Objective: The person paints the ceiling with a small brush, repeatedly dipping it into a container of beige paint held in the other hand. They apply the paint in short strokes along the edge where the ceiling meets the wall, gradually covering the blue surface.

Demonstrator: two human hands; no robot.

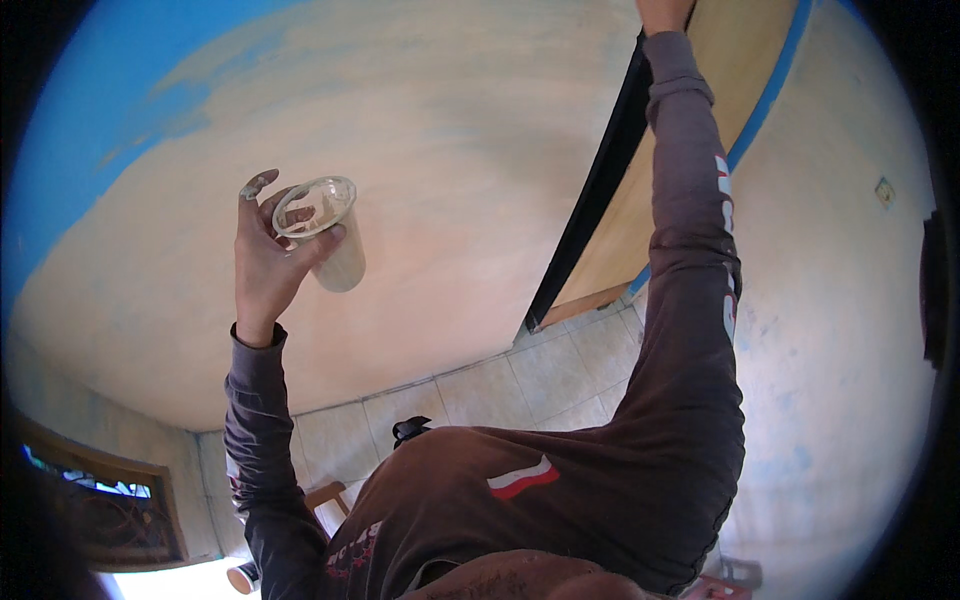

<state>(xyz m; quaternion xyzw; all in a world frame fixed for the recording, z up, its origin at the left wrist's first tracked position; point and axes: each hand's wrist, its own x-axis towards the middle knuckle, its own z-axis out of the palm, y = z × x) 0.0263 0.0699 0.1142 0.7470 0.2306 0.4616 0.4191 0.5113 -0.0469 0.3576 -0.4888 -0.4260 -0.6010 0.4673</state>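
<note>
My left hand is raised in front of the wall, its fingers and thumb wrapped round a clear plastic cup. The cup tilts a little, and pale, paint-like smears coat its inside. Whitish stains mark the fingertips of that hand. High up beside a dark door frame, my right hand reaches past the upper edge of the picture. Only its wrist and lower part show, so its fingers and anything in them are hidden.
The wall is cream over bright blue paint. A black door frame and wooden door stand to the right. Tiles cover the floor. At lower left are a wood-framed opening and a chair.
</note>
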